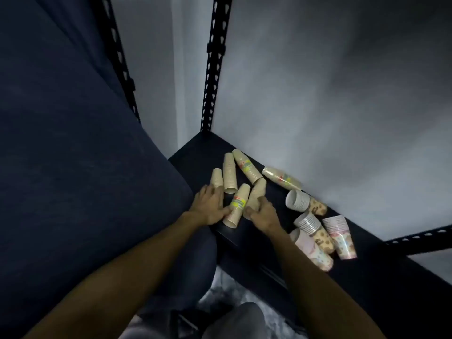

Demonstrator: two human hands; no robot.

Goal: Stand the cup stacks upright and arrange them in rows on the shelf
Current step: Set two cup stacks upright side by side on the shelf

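Lying flat between both hands, the tan paper cup stack with the yellow-green label points away up-right; left hand touches it with relaxed fingers, right hand grips the plain tan cup stack beside it

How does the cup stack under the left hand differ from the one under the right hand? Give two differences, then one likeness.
1. The left hand's stack wears a yellow-green label band; the right hand's stack is plain tan.
2. The left hand touches its stack from the side with its fingertips, while the right hand grips its stack near the wide end.

Shared: both are tan stacks lying on their sides on the dark shelf, side by side.
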